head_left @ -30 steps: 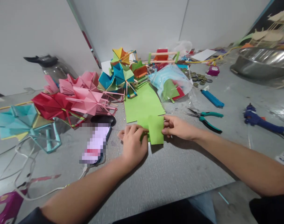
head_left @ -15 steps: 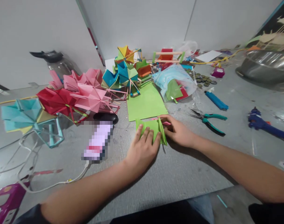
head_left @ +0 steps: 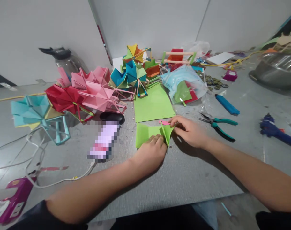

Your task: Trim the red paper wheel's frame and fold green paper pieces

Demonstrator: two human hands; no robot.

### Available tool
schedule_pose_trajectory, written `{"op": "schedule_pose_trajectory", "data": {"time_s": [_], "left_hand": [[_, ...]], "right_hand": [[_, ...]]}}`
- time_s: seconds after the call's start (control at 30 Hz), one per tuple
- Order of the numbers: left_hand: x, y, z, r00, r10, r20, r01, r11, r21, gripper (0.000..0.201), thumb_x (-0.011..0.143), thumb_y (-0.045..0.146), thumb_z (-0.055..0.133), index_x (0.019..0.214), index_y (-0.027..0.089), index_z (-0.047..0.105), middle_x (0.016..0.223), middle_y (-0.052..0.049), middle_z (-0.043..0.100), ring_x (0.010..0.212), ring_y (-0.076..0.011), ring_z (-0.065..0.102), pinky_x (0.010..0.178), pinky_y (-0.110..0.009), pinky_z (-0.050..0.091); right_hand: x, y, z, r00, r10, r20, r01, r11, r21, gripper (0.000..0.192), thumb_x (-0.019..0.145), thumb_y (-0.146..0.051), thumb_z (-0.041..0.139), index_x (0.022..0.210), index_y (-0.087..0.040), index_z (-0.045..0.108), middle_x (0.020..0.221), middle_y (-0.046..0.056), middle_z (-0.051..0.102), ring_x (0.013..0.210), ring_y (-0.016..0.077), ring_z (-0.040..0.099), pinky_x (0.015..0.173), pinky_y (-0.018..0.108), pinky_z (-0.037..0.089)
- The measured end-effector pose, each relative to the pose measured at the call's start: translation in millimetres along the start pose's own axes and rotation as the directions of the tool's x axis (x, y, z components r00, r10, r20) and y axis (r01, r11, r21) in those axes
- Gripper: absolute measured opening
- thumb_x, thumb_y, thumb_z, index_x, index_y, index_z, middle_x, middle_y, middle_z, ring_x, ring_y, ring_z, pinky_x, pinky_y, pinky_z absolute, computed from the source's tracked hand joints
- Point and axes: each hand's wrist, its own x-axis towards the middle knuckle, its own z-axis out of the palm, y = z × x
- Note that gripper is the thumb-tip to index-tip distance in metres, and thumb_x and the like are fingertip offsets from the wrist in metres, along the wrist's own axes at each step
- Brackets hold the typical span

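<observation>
A folded light-green paper (head_left: 142, 135) lies on the grey table, its left part flat and its right part standing up in folds. My left hand (head_left: 153, 148) rests over its lower edge, fingers bent together at the upright fold; the fingertips are partly hidden. At the right-hand corner of the paper, my right hand (head_left: 190, 132) pinches the edge between thumb and fingers. Just behind, near the right fingertips, is a small flat pink piece (head_left: 164, 122), partly covered. Larger flat green sheets (head_left: 153, 107) lie beyond the folded paper.
Folded-paper models in pink (head_left: 100, 95), red (head_left: 64, 99) and light blue (head_left: 37, 110) stand to the left, near a phone (head_left: 104, 140) on a white cable. On the right lie pliers (head_left: 218, 124), a blue cutter (head_left: 227, 104), a blue glue gun (head_left: 277, 129) and a metal bowl (head_left: 274, 73).
My left hand has drawn its spread fingers in and shifted right to the fold, uncovering the paper's left part, which now lies flat. My right hand stays at the right edge.
</observation>
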Motion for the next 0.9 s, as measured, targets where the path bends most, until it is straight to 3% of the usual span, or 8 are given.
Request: {"op": "schedule_pose_trajectory", "data": {"time_s": [0.07,0.17,0.27,0.43,0.57,0.73,0.9], "left_hand": [[0.4,-0.8,0.3,1.000,0.005,0.000,-0.005,0.999,-0.038,0.030,0.101,0.011,0.053,0.124,0.007,0.071,0.134,-0.027,0.074,0.132,-0.0389,0.070,0.114,-0.057,0.058],[-1.3,-0.7,0.0,1.000,-0.017,-0.016,0.016,0.996,-0.089,0.030,0.102,0.012,0.052,0.126,0.009,0.069,0.136,-0.029,0.072,0.135,-0.0411,0.068,0.113,-0.062,0.058],[-5.9,0.1,-1.7,0.998,-0.069,-0.002,0.069,0.993,-0.096,0.032,0.105,0.013,0.051,0.132,0.011,0.067,0.143,-0.029,0.069,0.138,-0.0425,0.067,0.111,-0.066,0.057],[-21.4,-0.6,-9.6,0.991,-0.107,0.078,0.110,0.993,-0.035,0.041,0.107,0.017,0.055,0.148,0.017,0.060,0.158,-0.031,0.059,0.147,-0.0518,0.058,0.107,-0.079,0.054],[-38.0,-3.4,-12.7,0.988,-0.121,0.099,0.124,0.992,-0.030,0.038,0.107,0.032,0.063,0.143,0.020,0.063,0.153,-0.028,0.063,0.146,-0.0500,0.059,0.112,-0.077,0.051],[-48.9,-10.7,-1.7,0.995,-0.090,0.045,0.097,0.979,-0.179,0.040,0.108,0.039,0.060,0.142,0.019,0.062,0.164,-0.026,0.055,0.157,-0.0469,0.047,0.125,-0.074,0.038],[-45.5,-21.3,1.0,0.994,-0.078,0.073,0.096,0.950,-0.298,0.050,0.104,0.045,0.063,0.147,0.020,0.058,0.174,-0.020,0.048,0.158,-0.0456,0.044,0.121,-0.068,0.041]], "right_hand": [[0.3,-0.4,-8.8,0.991,-0.110,0.074,0.115,0.990,-0.075,0.012,0.097,-0.021,0.055,0.097,-0.025,0.066,0.117,0.009,0.073,0.109,0.0275,0.069,0.096,0.045,0.055],[1.2,-0.6,-21.6,0.925,-0.295,0.240,0.340,0.924,-0.175,0.019,0.097,-0.022,0.056,0.105,-0.025,0.073,0.127,0.012,0.073,0.122,0.0319,0.064,0.108,0.054,0.050],[3.6,2.3,-29.5,0.870,-0.361,0.335,0.453,0.855,-0.254,0.020,0.097,-0.033,0.064,0.110,-0.023,0.077,0.132,0.016,0.071,0.128,0.0371,0.059,0.112,0.061,0.045],[7.7,7.3,-33.4,0.853,-0.342,0.394,0.443,0.874,-0.200,0.032,0.093,-0.047,0.079,0.116,-0.024,0.080,0.145,0.016,0.066,0.134,0.0385,0.056,0.116,0.062,0.044],[5.3,3.4,-29.5,0.831,-0.361,0.424,0.470,0.863,-0.186,0.039,0.093,-0.057,0.080,0.114,-0.024,0.083,0.149,0.018,0.064,0.138,0.0398,0.054,0.118,0.064,0.043],[0.4,2.0,-14.1,0.838,-0.321,0.441,0.462,0.848,-0.260,0.036,0.087,-0.055,0.088,0.101,-0.022,0.083,0.144,0.019,0.065,0.145,0.0428,0.048,0.120,0.064,0.040],[0.1,15.4,-8.7,0.841,-0.370,0.394,0.478,0.851,-0.220,0.032,0.087,-0.051,0.089,0.091,-0.022,0.076,0.127,0.016,0.070,0.130,0.0376,0.058,0.112,0.057,0.046]]}}
